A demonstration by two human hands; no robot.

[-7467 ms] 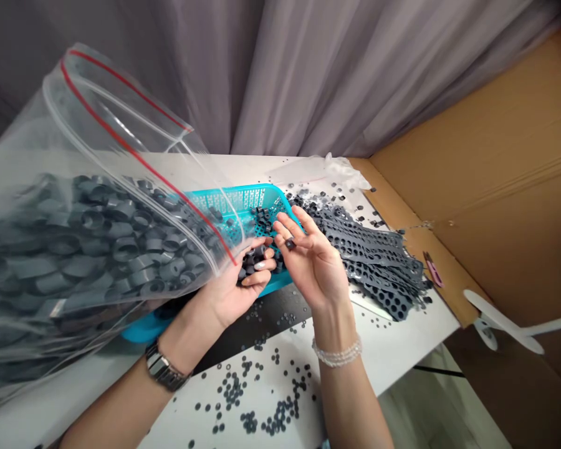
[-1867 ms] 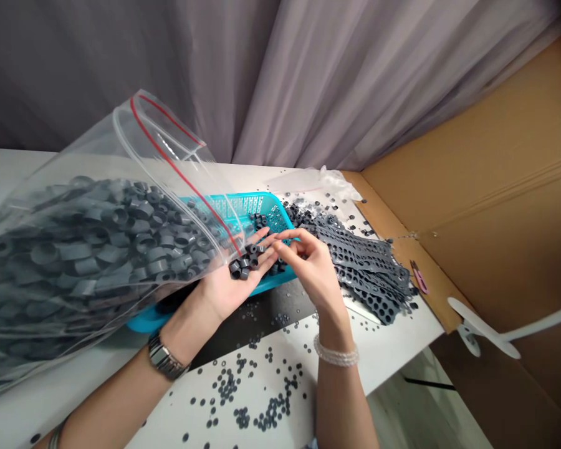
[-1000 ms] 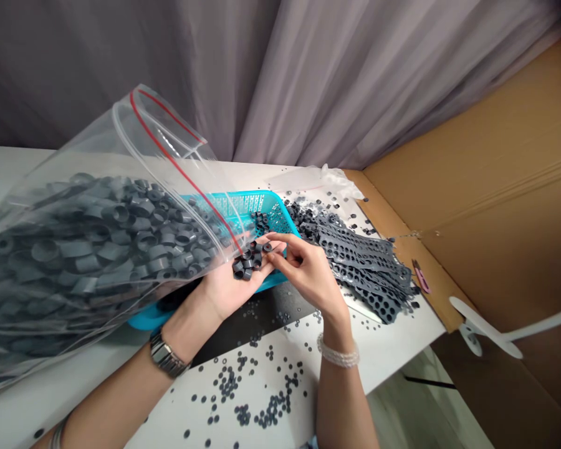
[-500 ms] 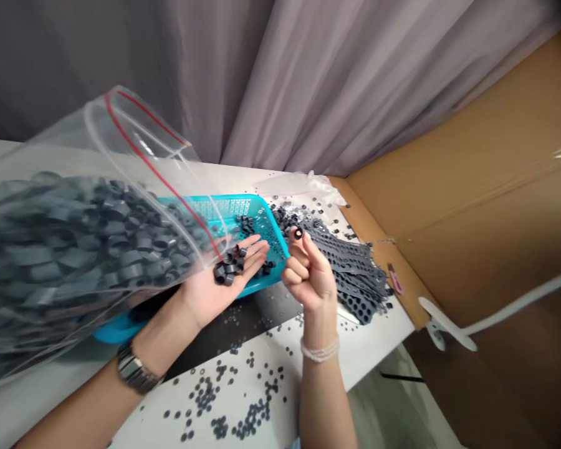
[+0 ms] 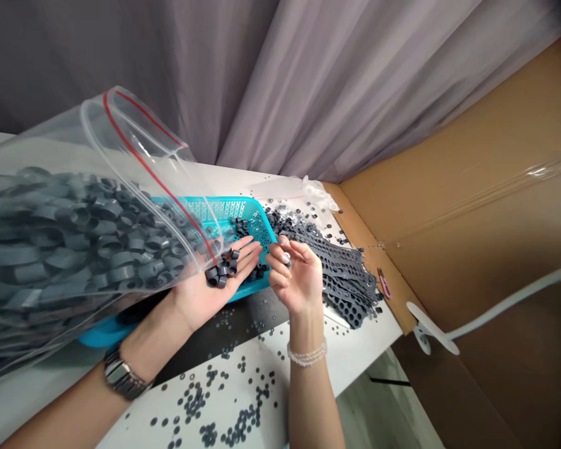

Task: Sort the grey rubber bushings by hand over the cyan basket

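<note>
My left hand (image 5: 215,284) lies palm up with its fingers stretched out, bearing a small heap of short black plastic tube pieces (image 5: 222,269). Over its wrist side hangs the mouth of a clear zip bag (image 5: 135,140) with a red stripe, full of dark grey tube pieces (image 5: 115,240). To the right, my right hand (image 5: 295,274) is raised with loosely curled fingers; no piece shows in it, and a shiny spot lies at a fingertip. Behind both hands stands a turquoise perforated basket (image 5: 257,209) with black pieces inside.
Perforated dark grey sheets (image 5: 346,268) lie stacked on the right of the white table (image 5: 262,349). Small black discs (image 5: 243,424) are scattered in front. Pink-handled snips (image 5: 384,284) rest beside a cardboard wall (image 5: 472,206). A crumpled clear bag (image 5: 315,193) lies at the back.
The black tube piece between my right thumb and forefinger no longer shows, and those fingers have loosened. The whole view has shifted slightly; my left hand still bears its heap.
</note>
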